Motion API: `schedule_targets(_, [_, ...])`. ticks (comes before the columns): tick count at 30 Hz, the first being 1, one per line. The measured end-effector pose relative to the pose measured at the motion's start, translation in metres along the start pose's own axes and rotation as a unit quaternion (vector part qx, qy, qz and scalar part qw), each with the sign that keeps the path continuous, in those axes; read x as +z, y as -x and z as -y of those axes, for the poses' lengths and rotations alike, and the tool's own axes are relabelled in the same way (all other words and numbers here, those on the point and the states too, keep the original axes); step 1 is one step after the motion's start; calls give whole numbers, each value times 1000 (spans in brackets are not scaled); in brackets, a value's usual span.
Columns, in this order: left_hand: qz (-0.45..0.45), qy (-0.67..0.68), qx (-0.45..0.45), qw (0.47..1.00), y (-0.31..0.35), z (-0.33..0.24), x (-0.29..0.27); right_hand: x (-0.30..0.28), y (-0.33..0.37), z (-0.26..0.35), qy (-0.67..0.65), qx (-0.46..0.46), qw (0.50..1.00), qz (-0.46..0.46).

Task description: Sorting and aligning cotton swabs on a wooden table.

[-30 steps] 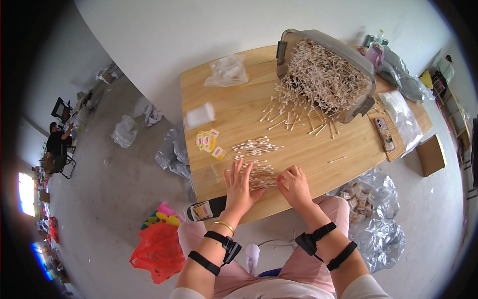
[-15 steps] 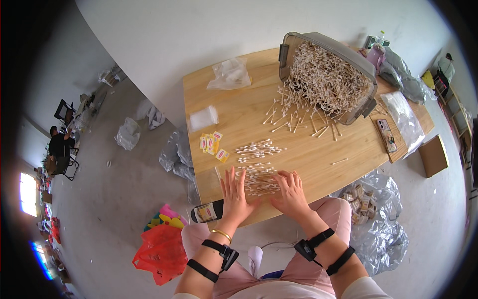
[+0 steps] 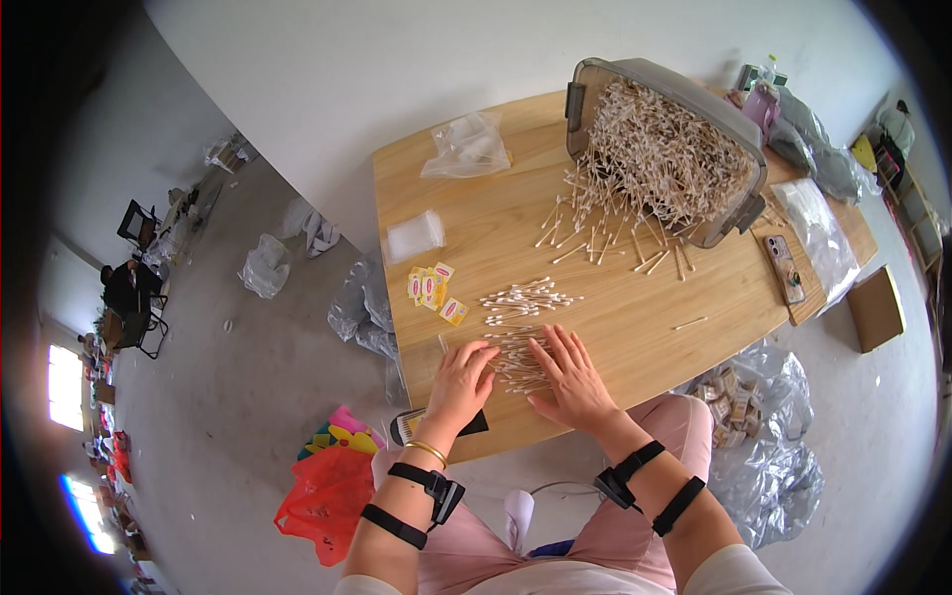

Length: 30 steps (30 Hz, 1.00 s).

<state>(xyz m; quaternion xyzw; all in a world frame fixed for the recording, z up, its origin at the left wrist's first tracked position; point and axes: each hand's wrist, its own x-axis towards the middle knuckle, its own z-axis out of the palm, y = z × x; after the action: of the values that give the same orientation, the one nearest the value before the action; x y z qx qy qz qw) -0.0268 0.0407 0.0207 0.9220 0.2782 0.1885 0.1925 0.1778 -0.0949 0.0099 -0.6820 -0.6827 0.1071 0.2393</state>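
Observation:
Cotton swabs lie side by side in a flat pile near the table's front edge, between my two hands. My left hand is at the pile's left end, its bent fingers pointing right and holding nothing that I can see. Over the right end, my right hand rests with its fingers stretched out, covering some swab tips. Just beyond is another loose group of swabs. Small yellow-and-white printed cards lie to the left. A dark pouch-like item with a clear front is partly hidden under my left wrist.
A tipped clear grey bin spills swabs onto the wooden table. A phone and plastic bags are at right, a white stack at left. Red bag and bag of small packs are below.
My left hand has turned, its fingers swinging from pointing away to pointing right at the swabs. My right hand has flattened over the pile's right end. The whole view has shifted slightly.

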Motion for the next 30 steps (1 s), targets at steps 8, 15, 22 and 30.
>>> schedule_targets(8, [-50, -21, -28, 998, -2, 1, 2, 1, 0, 0, 20, 3, 1000, -13])
schedule_targets(15, [-32, -36, 5, 999, -4, 6, -3, 7, 1, -2, 41, -6, 999, -7])
schedule_targets(22, [-6, -21, 57, 998, -11, 9, -7, 6, 0, -2, 60, -6, 998, -6])
schedule_targets(30, [-13, -21, 40, 999, -14, 13, -1, 9, 0, -1, 78, -8, 997, -5])
